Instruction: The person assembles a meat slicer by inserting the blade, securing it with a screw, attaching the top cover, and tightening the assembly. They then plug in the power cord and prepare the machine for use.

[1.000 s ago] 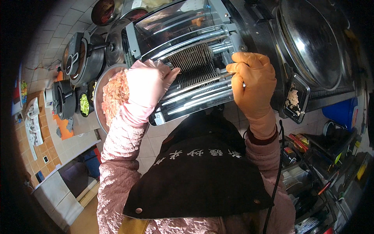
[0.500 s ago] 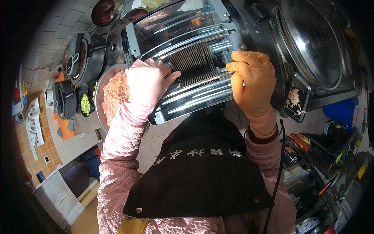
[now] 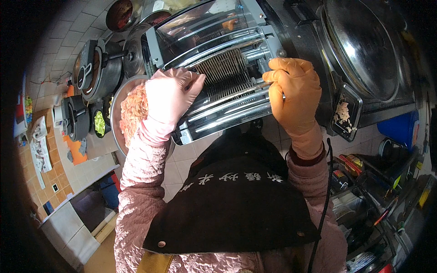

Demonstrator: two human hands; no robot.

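A metal meat cutter (image 3: 218,129) lies before me with its cover up. Across its middle runs a roller of close-set blades (image 3: 227,73), framed by shiny metal bars (image 3: 236,114). My left hand (image 3: 173,96), gloved and bleached by sunlight, is closed at the left end of the blades; whatever its fingers hold is hidden. My right hand (image 3: 297,93), in an orange glove, wraps round the right end of a metal bar beside the blades. Against my left wrist stands a steel bowl (image 3: 114,109) of pale pink cut meat (image 3: 133,107).
A small black tray (image 3: 334,125) with pale bits sits right of my right hand. Behind it is a big round pan with a shiny lid (image 3: 362,50). Dark pots (image 3: 107,77) stand at the left, and a blue bin (image 3: 400,129) at the right edge.
My left hand has shifted slightly left, and its outstretched thumb has drawn in toward the fingers. The right hand has barely moved and keeps its grip.
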